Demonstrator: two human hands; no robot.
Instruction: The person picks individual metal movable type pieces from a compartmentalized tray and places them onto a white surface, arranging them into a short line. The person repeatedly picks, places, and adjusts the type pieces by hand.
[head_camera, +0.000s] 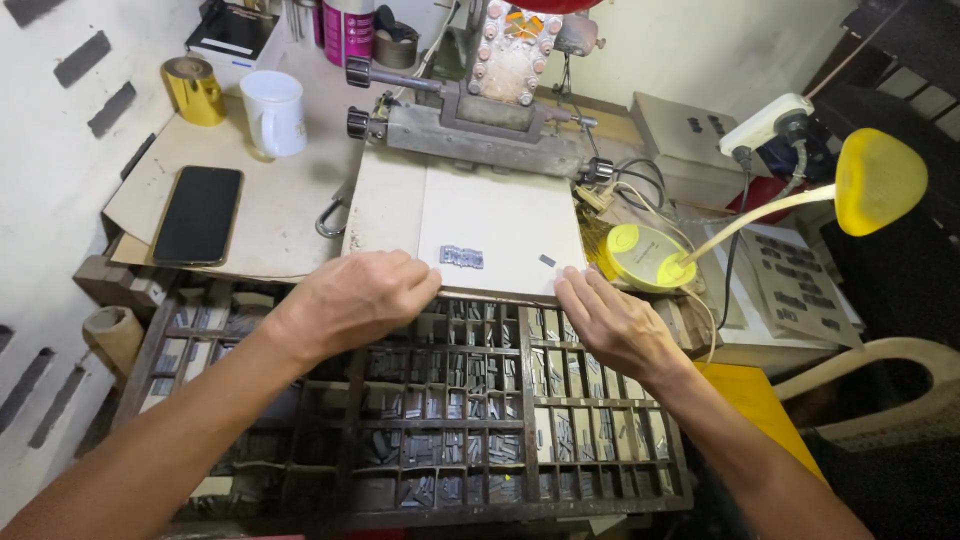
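Pale card sheet (500, 225) on the counter (270, 200), its near edge overhanging the compartmented type tray (440, 420). I see my left hand (350, 300) and right hand (610, 320) at that edge, grips loosely curled, touching the card, clasping nothing. A small grey type block (461, 257) lies between them.

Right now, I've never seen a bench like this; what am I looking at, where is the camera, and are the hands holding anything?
The single view comes from a camera on the person's head, looking down. Both bare hands rest at the near edge of a pale board: the left hand and right hand hold nothing visible. On the board lies a small block of metal type. Below is a wooden type case of small compartments. Behind stands a metal press; a phone and white mug sit left.
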